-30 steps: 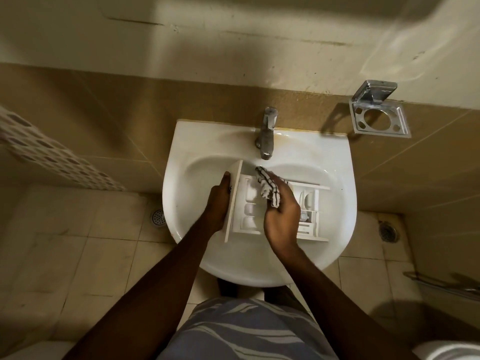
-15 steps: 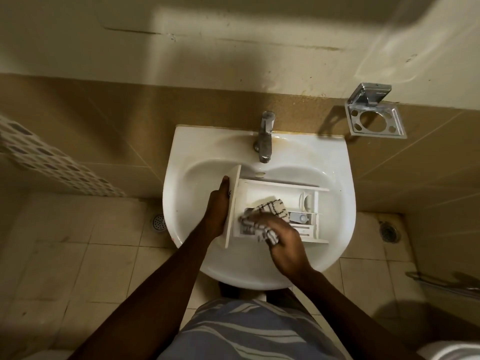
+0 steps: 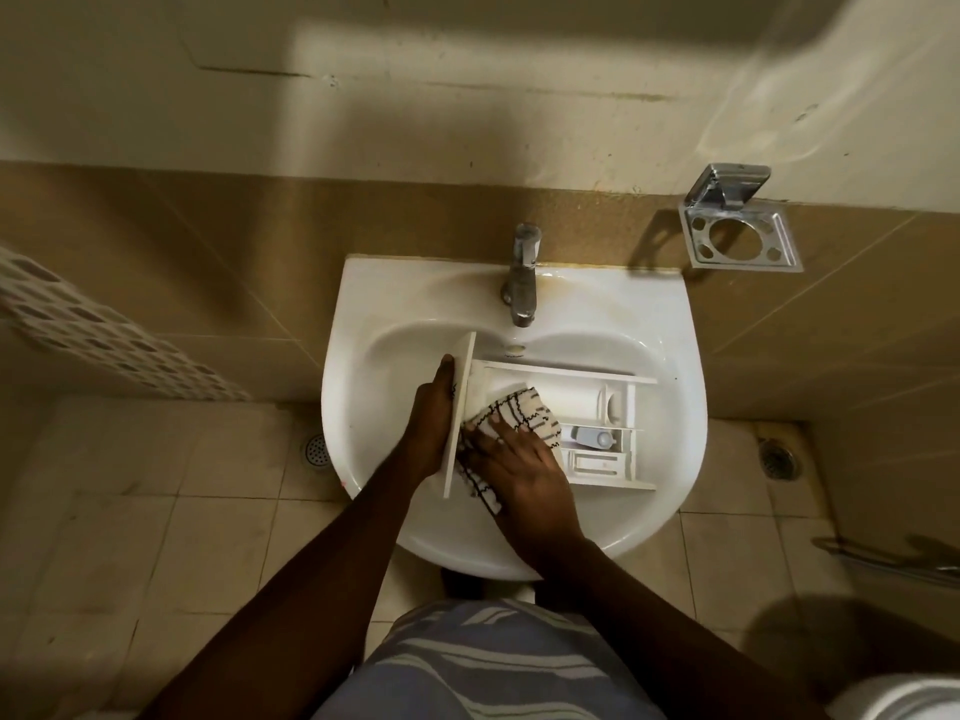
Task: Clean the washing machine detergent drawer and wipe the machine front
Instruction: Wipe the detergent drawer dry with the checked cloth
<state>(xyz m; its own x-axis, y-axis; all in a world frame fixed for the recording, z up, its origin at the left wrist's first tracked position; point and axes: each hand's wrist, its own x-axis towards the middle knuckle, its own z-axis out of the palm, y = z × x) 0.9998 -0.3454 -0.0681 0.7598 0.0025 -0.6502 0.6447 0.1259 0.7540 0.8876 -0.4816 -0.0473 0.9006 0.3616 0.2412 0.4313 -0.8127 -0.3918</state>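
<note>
White porcelain fills my view: the sink (image 3: 363,324) holds the detergent drawer (image 3: 597,379), lying lengthwise across the bowl just below the tap (image 3: 521,275). My left hand (image 3: 434,423) grasps the drawer's front panel at the end left of the tap, thumb side pressed to its outer face. My right hand (image 3: 519,472) lies spread flat over a checked cloth (image 3: 511,413), pressing it into the drawer's compartment nearest that panel. At the drawer's other end, right of the tap, I see a small grey-blue insert (image 3: 589,437) sitting in a narrow compartment; beside it the other compartments look bare. Cloth and palm hide the compartment floor beneath them. Right of the tap, a chrome holder (image 3: 740,236) hangs on the wall.
</note>
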